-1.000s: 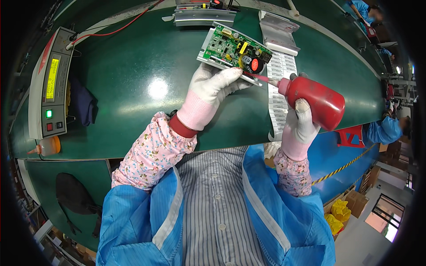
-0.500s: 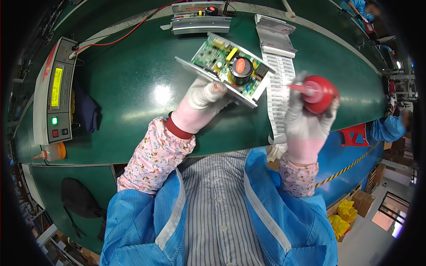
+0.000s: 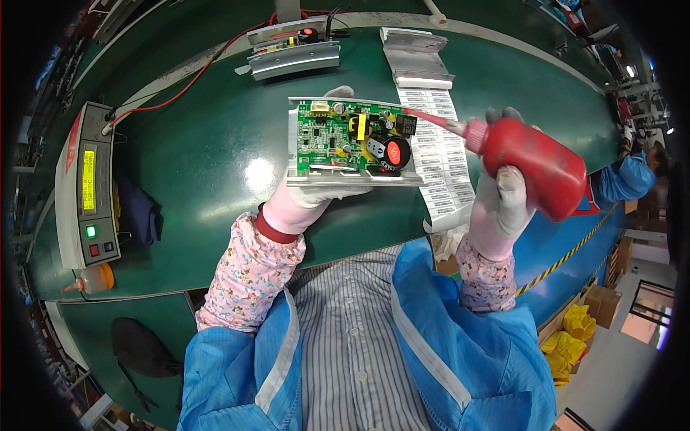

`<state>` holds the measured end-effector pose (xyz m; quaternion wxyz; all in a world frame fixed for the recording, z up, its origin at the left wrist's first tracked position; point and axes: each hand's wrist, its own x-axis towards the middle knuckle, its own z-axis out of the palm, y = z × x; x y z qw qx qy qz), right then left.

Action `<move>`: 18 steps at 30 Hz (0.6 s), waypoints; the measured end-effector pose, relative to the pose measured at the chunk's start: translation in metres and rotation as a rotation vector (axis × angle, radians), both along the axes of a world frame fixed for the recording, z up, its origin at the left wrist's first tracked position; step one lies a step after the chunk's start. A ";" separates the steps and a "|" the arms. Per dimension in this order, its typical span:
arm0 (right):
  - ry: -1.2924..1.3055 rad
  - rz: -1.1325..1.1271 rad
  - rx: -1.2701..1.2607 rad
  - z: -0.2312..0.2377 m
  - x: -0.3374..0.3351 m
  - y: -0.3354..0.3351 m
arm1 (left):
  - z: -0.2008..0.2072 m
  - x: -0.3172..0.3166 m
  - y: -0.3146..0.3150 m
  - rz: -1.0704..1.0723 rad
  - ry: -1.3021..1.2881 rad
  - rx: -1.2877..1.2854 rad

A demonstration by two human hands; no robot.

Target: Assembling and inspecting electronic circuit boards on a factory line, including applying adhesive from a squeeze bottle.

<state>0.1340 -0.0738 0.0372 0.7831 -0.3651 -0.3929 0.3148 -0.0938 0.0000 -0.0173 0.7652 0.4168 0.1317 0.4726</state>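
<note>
Gloved in white, my left hand (image 3: pixel 325 192) grips a green circuit board (image 3: pixel 316 138) in a metal frame from beneath and behind, its fingers partly hidden by the frame. The board's component side faces me and carries a black round part with an orange label. My right hand (image 3: pixel 509 195), gloved too, is wrapped round a red squeeze bottle (image 3: pixel 535 164) lying on its side. The bottle's thin red nozzle (image 3: pixel 430 117) points left, and its tip is at the upper right corner of the board; whether it touches I cannot tell.
A strip of printed labels (image 3: pixel 440 154) runs from a metal bracket (image 3: pixel 415 57) toward the green table's front edge. Another framed board (image 3: pixel 296 59) lies at the back. On the left stand a tester (image 3: pixel 88 187) with a lit yellow screen, a dark cloth (image 3: pixel 140 197) and an orange bottle (image 3: pixel 97 278).
The board has turned from slanted to nearly level and moved slightly left. The red bottle has swung from pointing toward the camera to lying sideways, its nozzle now at the board's corner.
</note>
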 end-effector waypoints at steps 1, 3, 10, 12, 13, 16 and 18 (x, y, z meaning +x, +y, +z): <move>-0.049 -0.005 0.006 -0.004 0.002 0.002 | 0.001 0.001 0.000 -0.014 0.002 -0.040; -0.095 -0.014 0.010 -0.007 0.005 0.006 | 0.004 0.003 0.000 -0.030 0.007 -0.080; -0.130 -0.034 0.043 -0.002 0.015 0.012 | 0.011 0.010 0.002 -0.018 -0.034 -0.069; -0.112 -0.086 0.030 -0.003 0.017 0.009 | 0.008 0.011 0.003 0.025 -0.035 -0.048; -0.112 -0.088 0.034 -0.004 0.016 0.008 | 0.008 0.010 0.002 0.024 -0.035 -0.044; -0.240 -0.120 0.099 -0.004 0.008 0.007 | 0.009 0.002 -0.005 -0.107 -0.109 -0.293; -0.282 -0.131 0.123 -0.002 0.002 0.006 | 0.010 -0.001 -0.008 -0.150 -0.133 -0.373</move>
